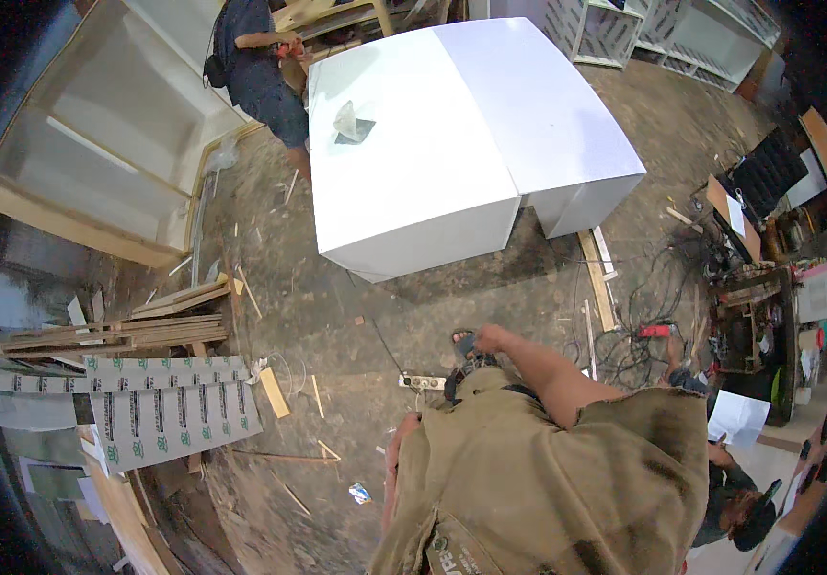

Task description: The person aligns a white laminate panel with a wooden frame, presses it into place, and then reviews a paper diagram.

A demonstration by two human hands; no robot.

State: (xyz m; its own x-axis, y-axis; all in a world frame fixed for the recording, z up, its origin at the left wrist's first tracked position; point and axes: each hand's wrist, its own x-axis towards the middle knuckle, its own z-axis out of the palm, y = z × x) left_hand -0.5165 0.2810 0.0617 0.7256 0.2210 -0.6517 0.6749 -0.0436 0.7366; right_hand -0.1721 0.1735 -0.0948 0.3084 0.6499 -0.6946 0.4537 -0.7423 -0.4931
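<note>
My right hand (492,340) is in front of my body, its arm bent inward. The fingers look curled under, and whatever they may hold is hidden from above. Below it are my sandalled foot (463,341) and dark shoe. At my left side hangs my left hand (408,424), mostly covered by my brown shirt, so its fingers cannot be made out. Nearest to it on the floor lies a white power strip (422,381) with a dark cable plugged in. Ahead stands a large white cabinet (404,144) beside a pale lilac-white one (557,105).
A co-worker (255,77) stands far left holding a red tool. Another person (735,498) is low at right. Stacked boards (136,331) and a printed panel (174,412) lie left. Wood strips (597,283), tangled cables (658,273) and a red tool (656,331) lie right.
</note>
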